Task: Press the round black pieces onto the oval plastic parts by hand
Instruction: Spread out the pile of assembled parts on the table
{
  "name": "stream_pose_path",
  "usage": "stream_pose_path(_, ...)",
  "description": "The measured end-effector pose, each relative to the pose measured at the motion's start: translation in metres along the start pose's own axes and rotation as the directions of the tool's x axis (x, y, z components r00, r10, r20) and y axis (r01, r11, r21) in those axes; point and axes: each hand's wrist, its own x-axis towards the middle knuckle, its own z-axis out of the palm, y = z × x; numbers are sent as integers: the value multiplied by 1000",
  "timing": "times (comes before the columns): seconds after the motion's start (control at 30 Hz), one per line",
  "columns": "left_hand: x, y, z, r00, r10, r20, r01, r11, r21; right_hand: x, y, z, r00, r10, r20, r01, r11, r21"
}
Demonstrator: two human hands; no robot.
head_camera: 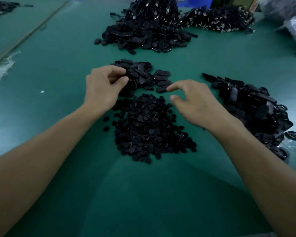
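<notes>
Round black pieces (149, 130) beside oval parts (143, 74)

Bare forearms (50, 139) lead to a bare left hand (101, 89) and right hand (195, 103), fingers (176, 86) with short plain nails.

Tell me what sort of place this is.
Probably a small factory's hand-assembly bench: a green work mat carries bulk heaps of round black pieces and oval plastic parts, with a bigger heap of corded parts behind.

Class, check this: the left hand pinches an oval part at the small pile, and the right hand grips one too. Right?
Not quite. In the head view the right hand holds nothing, its finger and thumb apart. The left hand does pinch an oval part at the small pile.
</notes>
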Motion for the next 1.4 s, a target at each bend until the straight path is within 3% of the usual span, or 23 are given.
stream_pose_path(0.13, -4, 1, 2, 988, 126, 85, -138, 979, 149, -4, 10, -2, 994, 47, -102, -65, 981, -183)
stream_pose_path(0.27, -8, 3, 3, 981, 178, 83, -192, 957, 217, 3, 36, -13, 960, 202, -195, -259, 906, -335)
stream_pose_path(0.43, -9, 4, 2, 988, 150, 49, -156, 971, 180, 13, 50, -13, 906, 369, -210, -415, 871, -264)
stream_pose_path(0.63, -8, 3, 0, 995, 99, 28, -102, 986, 135, 12, 64, -21, 857, 455, -244, -515, 782, -352)
stream_pose_path(0.73, -9, 3, 0, 995, 98, 34, -101, 987, 124, 5, 72, -32, 786, 579, -218, -618, 718, -321)
stream_pose_path(0.87, -9, 3, -1, 996, 85, 39, -89, 991, 103, -8, 85, -41, 652, 745, -141, -758, 640, -124)
stream_pose_path(0.93, -9, 2, 0, 995, 85, 42, -89, 991, 100, -11, 91, -40, 632, 762, -143, -775, 625, -90)
stream_pose_path(1.23, -10, 2, -1, 994, 97, 47, -101, 990, 93, -9, 76, -15, 768, 602, -218, -636, 756, -154)
stream_pose_path(1.4, -12, 1, -1, 993, 102, 51, -107, 989, 100, 2, 66, -13, 920, 336, -201, -338, 941, 26)
